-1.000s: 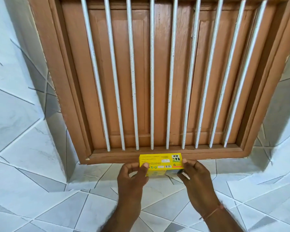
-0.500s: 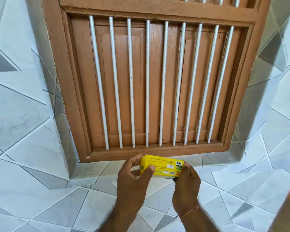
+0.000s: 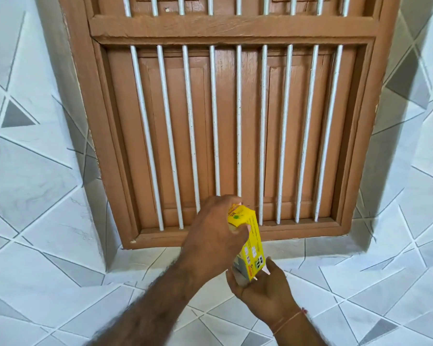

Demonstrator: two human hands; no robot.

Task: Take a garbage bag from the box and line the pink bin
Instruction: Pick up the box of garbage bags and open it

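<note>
A small yellow garbage bag box point(image 3: 251, 239) is standing nearly on end, tilting slightly, in front of a brown wooden window shutter point(image 3: 235, 126) with white vertical bars point(image 3: 239, 121). The carton is showing green and dark print near its top, lines of small text down one side, and black pictograms with an orange strip near its lower end; the lettering is too small to read. The left hand point(image 3: 215, 236) is wrapping around the box's upper end from the left, fingers curling over the top and thumb pressing the front face. The right hand point(image 3: 263, 288), a thin thread bracelet point(image 3: 289, 318) at the wrist, is cupping the lower end from below, fingers closing on the bottom corner. Both hands are holding the box up off the grey-and-white tiled ledge point(image 3: 335, 283) below the shutter.
</note>
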